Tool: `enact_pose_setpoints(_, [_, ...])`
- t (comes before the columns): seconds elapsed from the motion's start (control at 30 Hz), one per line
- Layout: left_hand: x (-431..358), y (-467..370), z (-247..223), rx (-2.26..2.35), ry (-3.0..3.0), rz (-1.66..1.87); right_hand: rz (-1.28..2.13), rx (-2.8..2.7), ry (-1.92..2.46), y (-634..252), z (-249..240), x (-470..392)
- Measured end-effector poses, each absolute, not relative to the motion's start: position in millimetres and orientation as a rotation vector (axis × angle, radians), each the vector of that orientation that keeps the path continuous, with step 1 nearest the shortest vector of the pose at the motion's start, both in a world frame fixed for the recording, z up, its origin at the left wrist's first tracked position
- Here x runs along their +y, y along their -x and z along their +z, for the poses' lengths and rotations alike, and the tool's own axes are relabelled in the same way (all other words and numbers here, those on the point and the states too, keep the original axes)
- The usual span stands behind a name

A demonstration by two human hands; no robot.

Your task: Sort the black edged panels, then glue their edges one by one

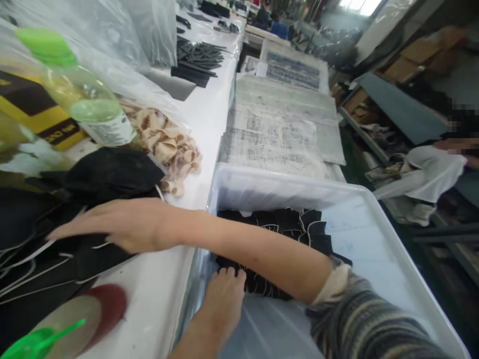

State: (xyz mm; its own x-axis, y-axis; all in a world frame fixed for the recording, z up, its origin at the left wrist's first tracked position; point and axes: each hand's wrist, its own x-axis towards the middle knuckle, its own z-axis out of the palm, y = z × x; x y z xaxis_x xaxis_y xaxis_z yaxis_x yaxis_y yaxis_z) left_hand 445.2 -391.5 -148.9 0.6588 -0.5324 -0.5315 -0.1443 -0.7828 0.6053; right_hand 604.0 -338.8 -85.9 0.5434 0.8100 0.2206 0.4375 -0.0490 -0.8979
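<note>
My right hand [139, 224], its arm crossing in front of me to the left, lies over a heap of black fabric pieces [112, 172] with white cords. Its fingers are stretched out, the tips beside a white cord [35, 253]. Inside a white plastic bin [355, 224], my left hand [226, 291] rests at the near left edge of several rows of black cord-trimmed pieces [288, 222]. Its fingers curl onto the nearest pieces, and the tips are partly hidden. My right forearm covers part of those rows.
A bottle with a green cap [80, 89] stands on the white table [209, 119] beside beige scraps [168, 142]. Black strips [200, 57] lie farther back. At the lower left is a round container with a green top [37, 341]. Marked boards [280, 124] sit beyond the bin; a person's white garment [430, 169] shows at right.
</note>
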Motion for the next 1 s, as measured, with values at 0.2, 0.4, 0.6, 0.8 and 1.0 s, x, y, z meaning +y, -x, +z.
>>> enact_pose_setpoints(0.2, [-397.3, -446.1, -150.4, -0.706, -2.515, -1.203, 0.271, -0.112, 2.482, -584.0, -191.1, -555.3])
enact_pose_setpoints(0.4, [-402.8, -438.3, -167.1, -0.815, -2.586, -1.183, 0.648, 0.046, 2.778, -530.0, -345.6, -574.2])
enact_pose_setpoints(0.6, [-392.8, -430.0, -183.7, -0.823, -2.594, -1.101, 0.691, -0.152, 3.017, -565.0, -418.8, -514.3])
enact_pose_setpoints(0.8, [-392.8, -430.6, -180.1, -0.814, -2.574, -1.156, 0.658, -0.225, 3.025, -598.3, -425.9, -516.5])
enact_pose_setpoints(1.0, [-396.1, -436.2, -173.0, -0.862, -2.558, -1.241, 0.635, -0.316, 3.044, -615.8, -388.5, -566.1])
